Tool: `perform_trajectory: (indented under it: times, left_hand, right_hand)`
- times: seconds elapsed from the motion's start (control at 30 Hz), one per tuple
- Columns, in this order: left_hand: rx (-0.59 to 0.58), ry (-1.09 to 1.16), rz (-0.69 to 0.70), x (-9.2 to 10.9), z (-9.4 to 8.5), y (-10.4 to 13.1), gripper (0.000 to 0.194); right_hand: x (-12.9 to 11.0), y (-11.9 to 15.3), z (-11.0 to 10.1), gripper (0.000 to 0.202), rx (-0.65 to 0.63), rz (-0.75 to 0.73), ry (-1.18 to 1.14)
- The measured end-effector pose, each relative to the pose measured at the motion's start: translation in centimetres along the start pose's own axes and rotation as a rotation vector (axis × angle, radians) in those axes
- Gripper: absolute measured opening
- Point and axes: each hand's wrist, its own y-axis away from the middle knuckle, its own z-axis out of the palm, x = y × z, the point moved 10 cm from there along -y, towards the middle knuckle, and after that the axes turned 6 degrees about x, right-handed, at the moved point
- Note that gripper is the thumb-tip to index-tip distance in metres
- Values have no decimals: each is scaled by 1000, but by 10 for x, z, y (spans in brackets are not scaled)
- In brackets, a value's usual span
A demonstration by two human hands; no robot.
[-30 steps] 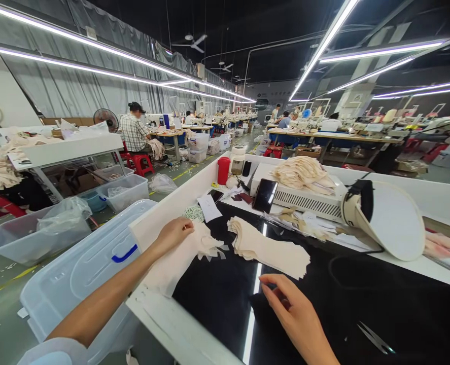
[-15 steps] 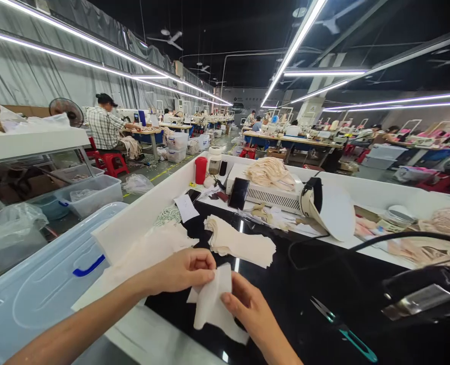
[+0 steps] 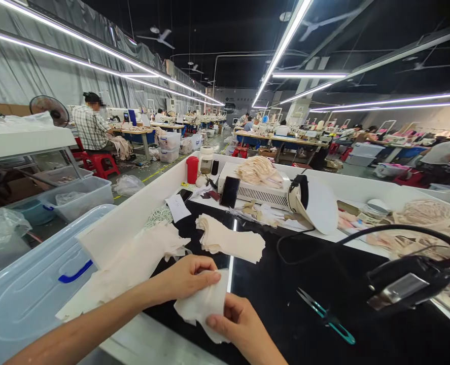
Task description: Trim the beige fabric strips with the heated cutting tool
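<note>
Between my two hands is a cream-white fabric piece [image 3: 204, 305], held just above the black tabletop [image 3: 274, 309]. My left hand [image 3: 194, 276] pinches its upper edge with thumb and fingers. Lower down, my right hand [image 3: 236, 319] grips the right edge, thumb on top. Beyond my hands lies a stack of cream fabric pieces [image 3: 230, 241]. Left of it, a larger pile of pale cut pieces [image 3: 133, 258] spreads over the table's edge. Thread snips [image 3: 325, 317] with teal handles rest to the right of my right hand.
A black metal-fronted device [image 3: 403, 289] with a cable stands at right. Along the back are a phone [image 3: 230, 191], a red cup [image 3: 192, 170], a white visor [image 3: 318, 203] and a white box [image 3: 263, 190] topped with fabric. A blue-lidded bin [image 3: 38, 284] is at left. Co-workers sit farther off.
My left hand has shifted along the fabric's upper edge, and the piece is turned and bunched differently. Both hands still hold it. The whole view has swung slightly to the right.
</note>
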Motion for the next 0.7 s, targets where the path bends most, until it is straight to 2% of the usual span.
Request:
perform_trajectory:
  times: [0.23,0.37,0.47,0.53,0.6,0.7]
  left_hand:
    - [14,-47,9,-6,-3,-5,46]
    - [23,-34,10,-14,-3,-9,45]
    - [22,-66,67,-12,-2,-13,40]
    - [23,-138,140,-3,-2,-16,37]
    - [55,-249,252,12,-5,-19,35]
    - [171,-549,583,47,-4,-13,35]
  right_hand:
    - [18,-2,-5,53,23,-3,170]
    - [14,1,-3,54,-26,0,274]
    - [13,4,1,48,-76,45,308]
    - [14,3,-3,45,-49,55,411]
    - [10,0,-17,42,40,25,551]
    - [-7,-5,-47,39,201,-72,693]
